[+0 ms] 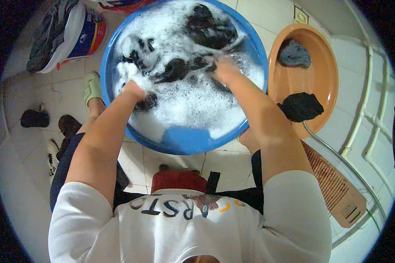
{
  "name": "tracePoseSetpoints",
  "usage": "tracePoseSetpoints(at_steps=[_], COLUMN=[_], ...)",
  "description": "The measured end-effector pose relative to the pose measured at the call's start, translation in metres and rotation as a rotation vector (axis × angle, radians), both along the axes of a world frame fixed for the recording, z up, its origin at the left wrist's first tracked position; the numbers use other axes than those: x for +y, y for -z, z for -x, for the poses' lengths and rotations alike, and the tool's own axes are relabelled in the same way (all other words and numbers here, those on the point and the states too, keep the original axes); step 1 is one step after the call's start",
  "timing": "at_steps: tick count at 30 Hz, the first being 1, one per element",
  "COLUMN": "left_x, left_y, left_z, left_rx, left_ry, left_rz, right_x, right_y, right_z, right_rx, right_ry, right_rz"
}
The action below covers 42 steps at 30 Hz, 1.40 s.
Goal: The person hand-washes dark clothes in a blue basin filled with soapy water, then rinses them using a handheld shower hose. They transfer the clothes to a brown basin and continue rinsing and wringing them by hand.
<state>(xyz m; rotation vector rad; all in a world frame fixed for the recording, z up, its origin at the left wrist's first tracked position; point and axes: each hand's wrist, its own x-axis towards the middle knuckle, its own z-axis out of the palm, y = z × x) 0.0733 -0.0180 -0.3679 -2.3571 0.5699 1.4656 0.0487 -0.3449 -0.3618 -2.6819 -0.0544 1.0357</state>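
Observation:
A large blue basin (pixel 184 147) full of white suds stands in front of me, with dark wet clothes (pixel 210 33) soaking in it. My left hand (pixel 134 90) is in the foam at the basin's left side, beside a small dark bundle of cloth (pixel 147 101); suds hide its fingers. On the right, my right hand (pixel 224 70) reaches into the water with its fingers closed on a dark garment (pixel 177 69) that stretches leftward through the foam. The fingertips are partly under water and blurred.
To the right, an orange basin (pixel 333 72) holds a grey cloth (pixel 294 53) and a black cloth (pixel 302 107). A ribbed washboard (pixel 331 184) leans below it, near a hose and wall pipes (pixel 368 87). Far left, a bucket (pixel 81 37) has dark clothes over its rim.

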Motion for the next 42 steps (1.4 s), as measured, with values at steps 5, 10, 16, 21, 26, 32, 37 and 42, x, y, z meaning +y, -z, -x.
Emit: tracePoseSetpoints(at_steps=[5, 10, 16, 21, 26, 32, 37, 42], left_x=[-0.009, -0.019, -0.081, -0.104, -0.089, -0.058, -0.030, -0.058], left_y=[0.028, 0.038, -0.060, -0.026, -0.098, -0.088, -0.101, -0.124], left_z=[-0.026, 0.005, 0.034, 0.062, 0.034, 0.026, 0.004, 0.011], left_rx=[0.135, 0.137, -0.507, -0.400, 1.369, 0.985, 0.480, -0.864], left_ry=[-0.130, -0.281, -0.986, -1.832, -2.135, -2.347, -2.051, -0.641], left_rz=[-0.005, 0.013, 0.547, 1.237, 1.572, 1.333, 1.098, 0.609], right_x=[-0.050, -0.002, 0.041, 0.081, 0.077, 0.032, -0.004, 0.001], right_y=[0.126, -0.002, -0.131, -0.220, -0.282, -0.282, -0.221, -0.137], right_z=[0.023, 0.011, -0.002, 0.006, 0.024, 0.018, 0.002, 0.013], right_rx=[0.273, -0.108, 0.131, 0.238, 0.310, 0.349, 0.072, -0.754], right_ry=[-0.508, -0.309, 1.339, 1.071, 0.787, 0.535, 0.711, 0.234], right_rz=[0.279, 0.248, -1.143, -1.388, -1.474, -1.356, -0.741, -0.206])
